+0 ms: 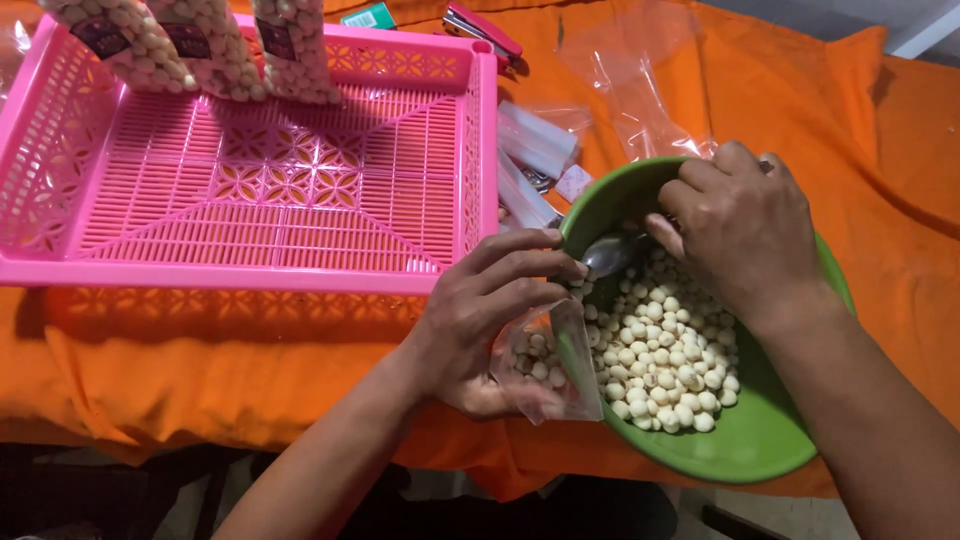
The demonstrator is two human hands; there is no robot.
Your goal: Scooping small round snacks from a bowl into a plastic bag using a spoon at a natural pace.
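We see a round green plastic bowl [760, 440] of small white balls; our left hand [480, 330], fingers curled, holds a small clear plastic bag [545, 365], partly filled, at its rim; our right hand [745, 230] grips a metal spoon [608, 253].

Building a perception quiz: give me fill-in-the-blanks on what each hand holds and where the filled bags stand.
1. The right hand holds a metal ____ over the round green plastic bowl.
2. The left hand holds a small clear plastic ____, partly filled with white round nuts.
3. Three filled clear bags stand in the ____ lattice plastic tray.

Missing words: spoon; bag; pink
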